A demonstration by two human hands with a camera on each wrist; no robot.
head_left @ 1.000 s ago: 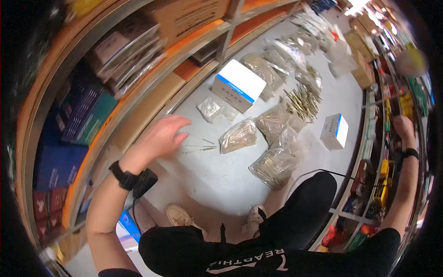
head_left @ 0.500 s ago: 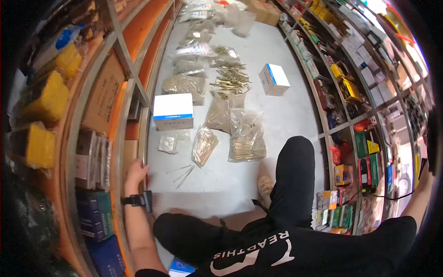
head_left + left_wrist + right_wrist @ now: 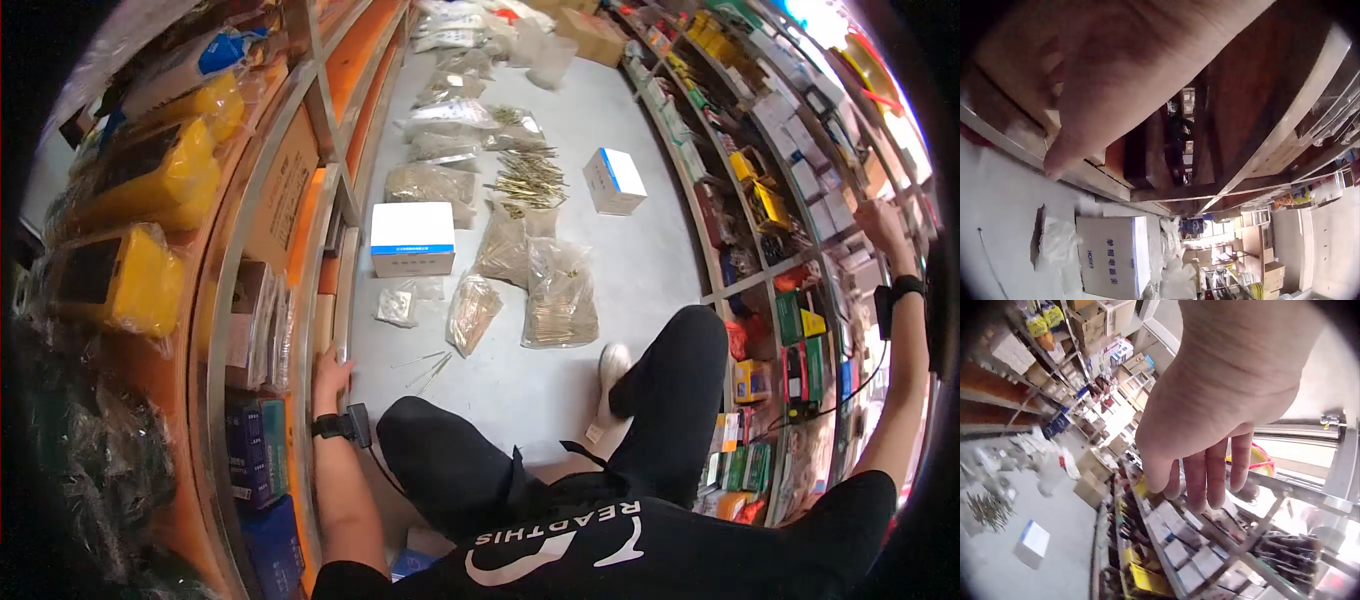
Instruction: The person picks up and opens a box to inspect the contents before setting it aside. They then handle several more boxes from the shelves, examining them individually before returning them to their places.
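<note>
Holding left hand beside shelf, lower left, thumb apart. Extending right hand, fingers loose, near rack, right side.

Passable along the right edge of the floor, between the bag of rods and right shelving, narrowed farther up by the small white box, obstructed near the left edge by the large white box.

left hand at grey metal shelf edge, right hand out beside stocked metal shelving, clear plastic bags of thin brass-toned rods on grey floor, two white-and-blue cardboard boxes nearby
</note>
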